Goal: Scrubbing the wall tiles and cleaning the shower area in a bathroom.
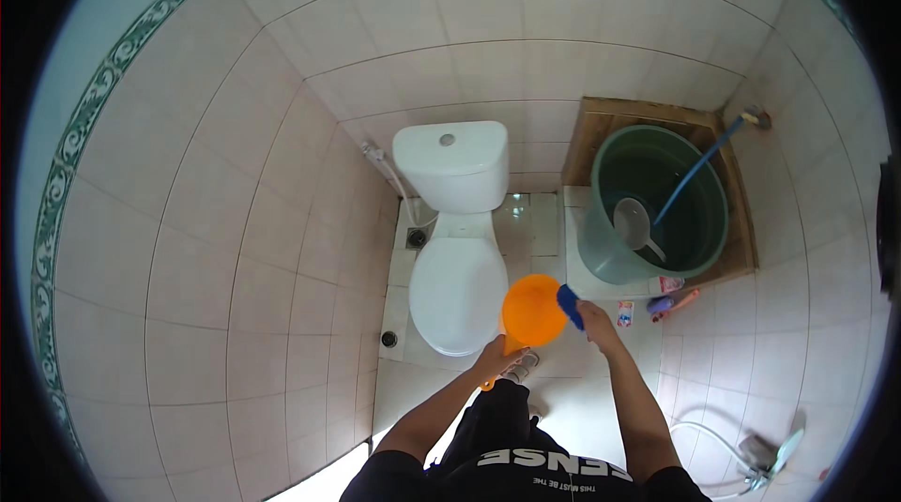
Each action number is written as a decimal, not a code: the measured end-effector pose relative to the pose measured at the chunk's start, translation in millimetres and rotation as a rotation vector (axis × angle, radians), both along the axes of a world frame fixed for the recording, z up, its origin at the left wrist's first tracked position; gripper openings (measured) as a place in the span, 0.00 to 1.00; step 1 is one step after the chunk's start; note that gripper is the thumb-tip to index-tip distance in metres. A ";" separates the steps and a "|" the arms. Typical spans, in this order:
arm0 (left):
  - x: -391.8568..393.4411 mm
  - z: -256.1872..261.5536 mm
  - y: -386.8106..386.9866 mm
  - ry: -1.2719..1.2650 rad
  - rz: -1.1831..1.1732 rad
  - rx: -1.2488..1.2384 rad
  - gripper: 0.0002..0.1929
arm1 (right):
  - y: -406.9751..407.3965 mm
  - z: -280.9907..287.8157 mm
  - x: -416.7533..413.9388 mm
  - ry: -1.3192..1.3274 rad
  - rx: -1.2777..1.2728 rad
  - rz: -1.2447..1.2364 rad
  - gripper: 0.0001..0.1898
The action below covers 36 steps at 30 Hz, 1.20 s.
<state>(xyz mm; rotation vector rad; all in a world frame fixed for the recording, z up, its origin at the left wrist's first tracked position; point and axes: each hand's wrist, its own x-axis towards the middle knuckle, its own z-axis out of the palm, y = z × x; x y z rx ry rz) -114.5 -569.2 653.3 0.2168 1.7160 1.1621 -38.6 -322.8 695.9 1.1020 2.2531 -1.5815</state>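
My left hand (498, 358) grips the handle of an orange plastic dipper (535, 310), which I hold over the floor just right of the closed white toilet lid (458, 294). A dark blue brush (570, 306) is in my right hand (598, 326), close beside the dipper's right rim. Whether brush and dipper touch, I cannot tell. What the dipper contains is not clear. To the upper right stands a large green plastic tub (604, 241) of water. A grey dipper (632, 223) and the end of a blue hose (697, 168) are inside it.
Wooden boards (598, 125) line the wall behind the tub. Small packets (625, 313) and a purple item (659, 305) lie near its base. A bidet sprayer (373, 152) hangs left of the toilet tank (450, 157). Floor drains (417, 238) are at left; a hand shower (787, 450) is lower right.
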 end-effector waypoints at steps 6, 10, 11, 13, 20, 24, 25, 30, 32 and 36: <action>-38.0 -84.9 -19.4 0.070 0.192 -0.097 0.21 | 58.9 -54.7 9.0 0.218 -0.335 -0.288 0.24; -58.2 -141.6 -45.1 0.116 0.397 -0.147 0.18 | 60.0 -64.4 12.6 0.139 -0.035 -0.337 0.20; -63.3 -151.5 -62.1 0.085 0.487 -0.121 0.16 | 50.3 -41.2 4.2 0.041 -0.524 -0.507 0.21; -70.3 -158.2 -49.2 0.080 0.478 -0.102 0.15 | 65.3 -39.8 23.0 0.068 -0.590 -0.573 0.21; -78.6 -195.1 -38.1 0.146 0.508 -0.250 0.21 | 63.7 -36.3 60.2 0.112 -0.589 -0.606 0.22; -80.9 -237.1 -64.1 0.503 0.515 -0.489 0.28 | 54.1 -42.1 63.9 0.090 -0.589 -0.598 0.21; -80.3 -241.7 -62.2 0.506 0.501 -0.479 0.28 | 56.2 -41.3 68.9 0.121 -0.639 -0.642 0.21; -97.3 -246.3 -82.0 0.553 0.265 -0.491 0.29 | 46.7 -30.6 66.1 0.141 -0.584 -0.644 0.21; -95.5 -233.6 -46.1 0.448 0.237 -0.461 0.23 | 57.5 -21.4 85.9 0.170 -0.548 -0.696 0.22; -108.5 -219.1 -51.9 0.771 0.338 -0.386 0.21 | 61.5 -16.0 99.5 0.274 -0.654 -0.738 0.21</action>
